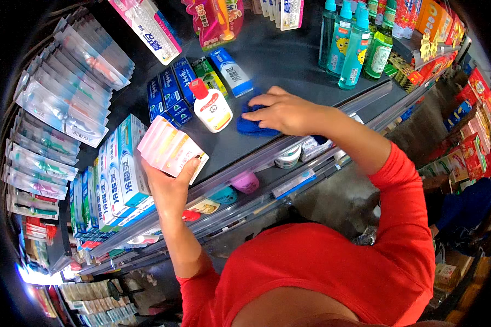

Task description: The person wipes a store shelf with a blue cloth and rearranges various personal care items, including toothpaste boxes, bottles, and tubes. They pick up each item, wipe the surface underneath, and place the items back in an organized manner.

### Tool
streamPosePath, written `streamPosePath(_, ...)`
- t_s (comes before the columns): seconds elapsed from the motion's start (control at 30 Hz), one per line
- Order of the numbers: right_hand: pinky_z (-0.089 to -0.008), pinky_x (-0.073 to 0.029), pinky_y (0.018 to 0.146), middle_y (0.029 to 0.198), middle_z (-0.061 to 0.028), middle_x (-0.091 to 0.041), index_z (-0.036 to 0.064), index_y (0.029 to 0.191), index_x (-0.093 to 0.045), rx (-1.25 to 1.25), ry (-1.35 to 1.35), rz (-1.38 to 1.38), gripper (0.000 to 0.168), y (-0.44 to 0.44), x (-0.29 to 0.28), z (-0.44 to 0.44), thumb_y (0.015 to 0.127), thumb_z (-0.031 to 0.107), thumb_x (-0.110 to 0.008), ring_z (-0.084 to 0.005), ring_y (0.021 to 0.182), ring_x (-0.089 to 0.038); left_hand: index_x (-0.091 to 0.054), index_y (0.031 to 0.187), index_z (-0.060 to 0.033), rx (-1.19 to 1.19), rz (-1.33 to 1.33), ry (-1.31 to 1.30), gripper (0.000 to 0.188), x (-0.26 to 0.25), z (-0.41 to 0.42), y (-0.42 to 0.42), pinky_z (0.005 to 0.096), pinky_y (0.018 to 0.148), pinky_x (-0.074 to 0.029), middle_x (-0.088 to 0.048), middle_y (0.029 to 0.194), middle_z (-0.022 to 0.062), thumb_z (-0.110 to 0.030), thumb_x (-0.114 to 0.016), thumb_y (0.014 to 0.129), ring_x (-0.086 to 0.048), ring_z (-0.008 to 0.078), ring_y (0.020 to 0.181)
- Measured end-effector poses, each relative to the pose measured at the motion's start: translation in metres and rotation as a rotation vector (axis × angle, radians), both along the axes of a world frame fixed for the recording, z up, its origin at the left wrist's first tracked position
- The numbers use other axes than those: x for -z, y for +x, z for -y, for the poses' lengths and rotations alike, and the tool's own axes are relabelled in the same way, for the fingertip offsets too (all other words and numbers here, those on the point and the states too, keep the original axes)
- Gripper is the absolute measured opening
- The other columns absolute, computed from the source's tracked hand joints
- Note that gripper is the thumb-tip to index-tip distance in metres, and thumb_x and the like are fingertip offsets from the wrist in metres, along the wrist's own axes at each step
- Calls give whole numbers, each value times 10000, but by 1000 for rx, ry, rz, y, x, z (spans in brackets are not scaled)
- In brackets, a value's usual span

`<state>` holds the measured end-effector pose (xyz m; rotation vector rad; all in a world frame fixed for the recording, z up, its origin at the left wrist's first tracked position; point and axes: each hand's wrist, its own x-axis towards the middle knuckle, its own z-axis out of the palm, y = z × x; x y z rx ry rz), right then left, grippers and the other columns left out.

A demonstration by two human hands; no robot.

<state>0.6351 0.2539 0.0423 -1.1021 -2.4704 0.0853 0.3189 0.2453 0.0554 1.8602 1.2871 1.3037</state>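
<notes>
In my left hand point(172, 180) is a small stack of pink-and-white boxes point(172, 149), held tilted above the front edge of the dark shelf point(212, 157). My right hand point(284, 110) presses a blue cloth point(253, 124) on the shelf, fingers spread over it. Between the hands stands a white bottle with a red cap point(213, 110). Behind the bottle are blue toothpaste boxes point(170, 92) and a green box point(208, 73). A blue-and-white toothpaste box point(232, 72) lies just beyond the cloth.
Turquoise pump bottles point(354, 53) and a green bottle point(378, 55) stand at the right. Larger toothpaste boxes point(125, 159) are stacked at the left, beside hanging toothbrush packs point(61, 98). More packs hang overhead. A lower shelf holds tubs and a pink item point(245, 182).
</notes>
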Motion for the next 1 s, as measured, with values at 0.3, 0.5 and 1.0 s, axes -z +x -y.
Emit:
streamPosePath(0.3, -425, -424, 949, 1181, -127, -592, 135, 1156, -649, 160, -22, 136, 301, 90, -16, 20, 858, 130, -609, -329, 1092, -532, -373, 1270, 18, -52, -123, 8, 781, 11, -6, -8, 337, 926, -451, -558, 1148, 159, -65, -844, 653, -574, 233, 1073)
streamPosePath(0.5, -406, -419, 904, 1143, -101, -594, 132, 1120, -661, -247, -149, -128, 265, 14, -15, 24, 863, 119, -600, -309, 989, -531, -379, 1261, 16, 8, -39, -38, 724, 7, -7, 0, 336, 910, -472, -573, 1143, 153, -49, -815, 686, -594, 224, 1046)
streamPosePath(1.0, -420, -514, 813, 1059, -161, -581, 165, 1095, -660, 99, 206, 77, 258, 16, 9, -27, 882, 286, -582, -358, 937, -593, -380, 1264, 15, -38, -120, 5, 753, 8, -2, -3, 343, 899, -470, -601, 1126, 170, -113, -837, 679, -608, 242, 1039)
